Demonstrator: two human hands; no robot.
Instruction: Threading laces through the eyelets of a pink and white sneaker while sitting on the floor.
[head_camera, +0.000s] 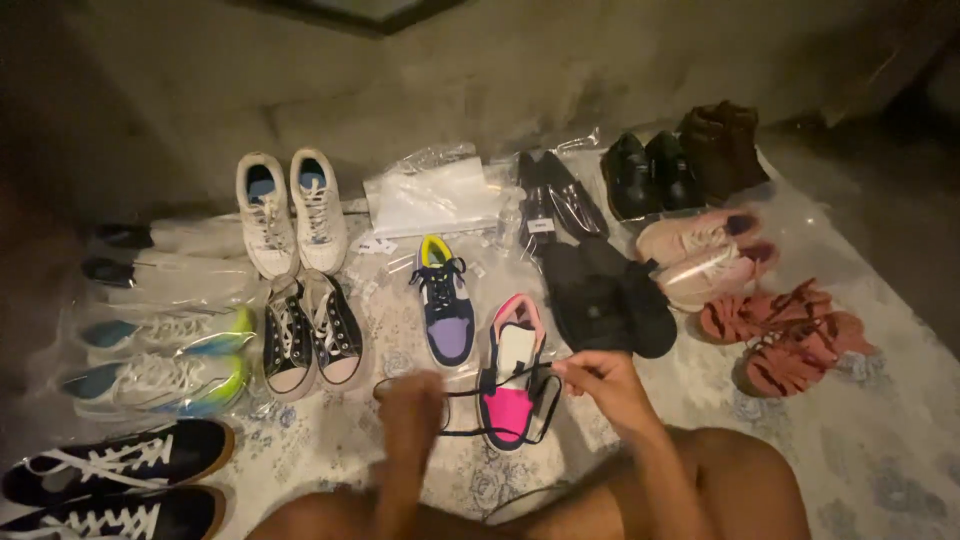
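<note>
A pink, black and white sneaker (512, 385) lies on the patterned rug (880, 440) in front of me, tongue pulled up. A black shoelace (460, 395) runs across it. My right hand (605, 385) pinches one end of the lace at the shoe's right side. My left hand (412, 405), blurred, holds the other part of the lace to the shoe's left. The matching purple, black and yellow sneaker (446, 300) lies just beyond, laced.
Many pairs surround me: white sneakers (290, 210), black-and-white low canvas shoes (312, 335), neon runners (160, 360), black sneakers with white laces (110, 480), black dress shoes (560, 200), pink sneakers (705, 255), red sandals (785, 335), a black cloth (605, 295), clear plastic bags (435, 190). My knees are at the bottom.
</note>
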